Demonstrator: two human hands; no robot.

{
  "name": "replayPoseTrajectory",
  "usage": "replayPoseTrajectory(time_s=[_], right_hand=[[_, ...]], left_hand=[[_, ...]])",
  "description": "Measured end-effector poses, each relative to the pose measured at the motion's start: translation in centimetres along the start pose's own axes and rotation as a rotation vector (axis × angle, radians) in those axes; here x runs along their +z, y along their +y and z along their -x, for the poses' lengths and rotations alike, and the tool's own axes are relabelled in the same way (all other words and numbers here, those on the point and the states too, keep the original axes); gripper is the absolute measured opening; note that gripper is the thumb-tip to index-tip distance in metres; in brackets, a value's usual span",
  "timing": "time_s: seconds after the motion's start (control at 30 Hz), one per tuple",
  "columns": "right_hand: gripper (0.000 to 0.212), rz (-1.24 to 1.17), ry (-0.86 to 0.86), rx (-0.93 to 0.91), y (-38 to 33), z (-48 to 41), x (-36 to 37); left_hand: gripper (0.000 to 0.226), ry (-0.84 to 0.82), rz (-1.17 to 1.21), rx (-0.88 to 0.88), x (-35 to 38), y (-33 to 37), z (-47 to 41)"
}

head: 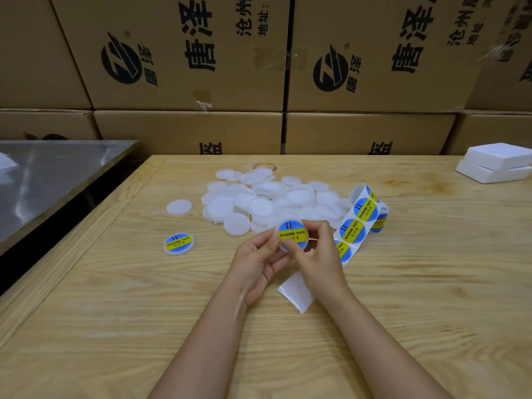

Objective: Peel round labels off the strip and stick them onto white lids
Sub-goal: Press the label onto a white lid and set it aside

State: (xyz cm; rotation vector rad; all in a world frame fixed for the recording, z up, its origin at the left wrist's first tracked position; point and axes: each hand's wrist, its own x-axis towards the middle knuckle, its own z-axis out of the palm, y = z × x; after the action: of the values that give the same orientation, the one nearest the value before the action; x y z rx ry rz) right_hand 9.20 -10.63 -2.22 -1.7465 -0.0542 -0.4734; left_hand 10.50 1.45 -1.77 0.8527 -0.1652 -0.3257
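Observation:
Both hands hold one white lid [292, 234] with a blue and yellow round label on its face, above the wooden table [144, 298]. My left hand [256, 264] grips the lid's left edge from below. My right hand [316, 257] pinches its right and lower edge. A pile of bare white lids [267, 203] lies just behind. The label strip [355, 226] runs from a roll at the right down under my right hand, its empty backing end [296, 292] lying below the wrists. One labelled lid [178, 243] lies alone at the left.
A single bare lid [179, 207] sits left of the pile. White blocks [498, 162] are stacked at the table's far right. A steel table [51, 174] stands at the left across a dark gap. Stacked cardboard boxes [187, 67] wall off the back.

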Motion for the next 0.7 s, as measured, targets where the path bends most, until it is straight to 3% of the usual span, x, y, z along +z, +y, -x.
replayPoseTrajectory(time_s=[0.2,0.5,0.6,0.7], right_hand=[[0.029,0.011,-0.006,-0.094,-0.2,-0.1,-1.3],[0.014,-0.017,0.0,-0.004,-0.1,-0.3,-1.7],[0.018,0.055,0.093,0.014,-0.1,-0.7,-2.3],[0.03,0.38,0.202,-0.005,0.2,-1.3,-4.1]], left_hand=[[0.032,0.059,-0.053,-0.005,-0.4,0.4,-0.1],[0.023,0.059,-0.271,-0.005,-1.3,1.3,0.2],[0.016,0.267,-0.293,0.022,-1.5,1.9,0.0],[0.021,0.632,-0.488,0.166,-2.7,3.2,-0.1]])
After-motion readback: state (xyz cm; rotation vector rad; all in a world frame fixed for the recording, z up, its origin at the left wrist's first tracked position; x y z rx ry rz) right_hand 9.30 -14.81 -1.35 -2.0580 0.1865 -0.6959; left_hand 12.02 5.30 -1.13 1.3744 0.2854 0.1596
